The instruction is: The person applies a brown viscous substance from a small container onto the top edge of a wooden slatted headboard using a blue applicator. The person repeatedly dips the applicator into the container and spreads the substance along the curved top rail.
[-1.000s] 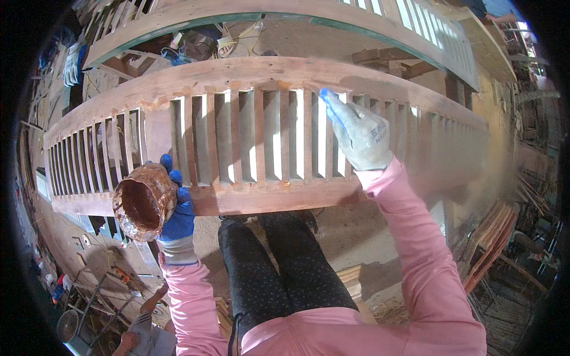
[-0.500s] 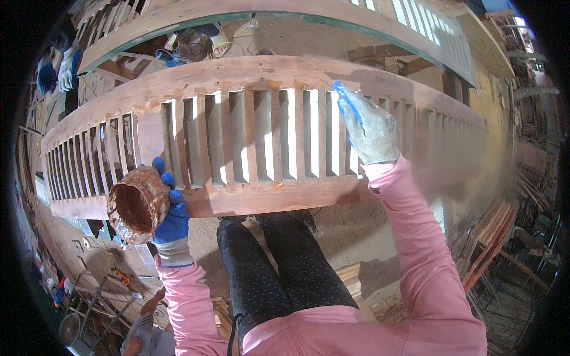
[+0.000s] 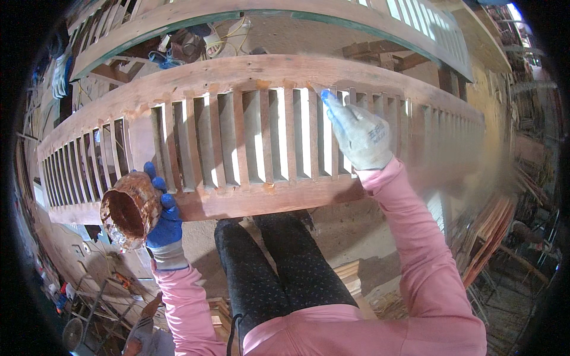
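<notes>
My left hand (image 3: 163, 221), in a blue-palmed glove, is wrapped round a round, bowl-like pot (image 3: 132, 212) crusted with reddish-brown paste. Its dark mouth faces me, beside the near rail of a long slatted wooden panel (image 3: 285, 203). My right hand (image 3: 360, 133), gloved in grey and blue, reaches over the slats with its fingers closed together. Their tips are at the far rail, by a patch of orange-brown filler (image 3: 262, 85). A thin sliver seems to stick out from the fingertips, too small to make out. More filler smears mark the slat joints.
Beyond this panel lies a second slatted panel (image 3: 196, 16) with a green edge. A cable and a dark tool (image 3: 187, 46) rest between them. Wood strips (image 3: 488, 237) are stacked at right. At lower left, another person (image 3: 142, 332) is near a metal frame and a fan (image 3: 72, 333).
My right hand has shifted a little left along the far rail, its fingertips lower. The pot and my left hand have moved slightly left and down in the picture; the view has shifted a little too.
</notes>
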`<move>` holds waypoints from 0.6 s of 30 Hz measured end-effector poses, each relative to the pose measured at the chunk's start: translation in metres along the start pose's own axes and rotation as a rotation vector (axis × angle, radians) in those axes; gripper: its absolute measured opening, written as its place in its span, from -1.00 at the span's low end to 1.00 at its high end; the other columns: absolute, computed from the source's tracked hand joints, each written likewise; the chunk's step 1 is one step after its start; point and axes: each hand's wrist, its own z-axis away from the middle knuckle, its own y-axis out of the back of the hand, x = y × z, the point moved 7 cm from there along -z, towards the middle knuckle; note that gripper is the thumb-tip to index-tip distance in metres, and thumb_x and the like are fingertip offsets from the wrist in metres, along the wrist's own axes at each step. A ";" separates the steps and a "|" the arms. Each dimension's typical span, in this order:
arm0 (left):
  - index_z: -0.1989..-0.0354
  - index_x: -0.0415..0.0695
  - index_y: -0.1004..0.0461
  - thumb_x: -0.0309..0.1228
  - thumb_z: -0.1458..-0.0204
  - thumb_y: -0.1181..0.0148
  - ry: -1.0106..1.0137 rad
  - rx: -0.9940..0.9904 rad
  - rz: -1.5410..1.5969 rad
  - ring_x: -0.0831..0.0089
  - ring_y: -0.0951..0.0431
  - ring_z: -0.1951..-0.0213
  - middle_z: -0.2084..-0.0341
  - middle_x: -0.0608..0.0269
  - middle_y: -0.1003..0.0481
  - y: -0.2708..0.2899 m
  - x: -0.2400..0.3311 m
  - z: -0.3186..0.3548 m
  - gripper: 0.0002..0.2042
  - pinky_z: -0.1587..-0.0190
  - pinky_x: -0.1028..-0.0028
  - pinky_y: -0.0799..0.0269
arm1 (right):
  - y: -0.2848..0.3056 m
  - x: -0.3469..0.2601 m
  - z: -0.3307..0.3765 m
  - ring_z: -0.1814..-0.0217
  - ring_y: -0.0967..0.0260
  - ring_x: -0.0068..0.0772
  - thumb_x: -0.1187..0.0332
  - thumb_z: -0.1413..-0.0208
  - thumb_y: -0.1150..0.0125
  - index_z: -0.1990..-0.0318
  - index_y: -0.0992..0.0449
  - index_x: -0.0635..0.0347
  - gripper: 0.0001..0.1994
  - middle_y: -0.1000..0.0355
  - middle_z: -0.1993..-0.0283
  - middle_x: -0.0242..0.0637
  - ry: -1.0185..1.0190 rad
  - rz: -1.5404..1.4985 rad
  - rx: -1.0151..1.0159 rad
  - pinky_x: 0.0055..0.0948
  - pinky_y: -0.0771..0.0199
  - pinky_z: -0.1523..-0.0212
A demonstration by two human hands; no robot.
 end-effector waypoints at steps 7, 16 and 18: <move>-0.57 -0.04 -0.01 -0.12 -0.34 -0.17 -0.054 0.004 -0.131 -0.05 -0.28 -0.43 -0.59 -0.08 0.10 0.011 0.006 0.005 -0.28 -0.35 0.04 -0.46 | 0.012 0.016 0.013 0.23 -0.64 -0.12 0.37 -0.26 -0.30 -0.31 -0.52 -0.04 -0.55 -0.66 0.15 -0.19 -0.229 -0.315 0.069 -0.23 -0.61 0.26; -0.57 -0.03 -0.01 -0.08 -0.33 -0.16 -0.022 0.015 0.024 -0.04 -0.23 -0.45 -0.60 -0.07 0.14 0.009 0.006 0.003 -0.27 -0.38 0.00 -0.41 | 0.005 0.018 0.018 0.37 -0.56 -0.22 0.43 -0.17 -0.35 -0.26 -0.58 0.02 -0.54 -0.62 0.27 -0.27 -0.045 0.071 -0.071 -0.28 -0.56 0.33; -0.58 -0.02 0.01 -0.08 -0.33 -0.16 -0.015 0.005 0.047 -0.04 -0.21 -0.46 -0.60 -0.05 0.15 0.007 0.005 0.003 -0.27 -0.39 -0.03 -0.39 | 0.007 0.017 0.022 0.34 -0.58 -0.23 0.43 -0.17 -0.36 -0.26 -0.58 0.02 -0.53 -0.63 0.25 -0.27 -0.024 0.052 -0.092 -0.30 -0.57 0.32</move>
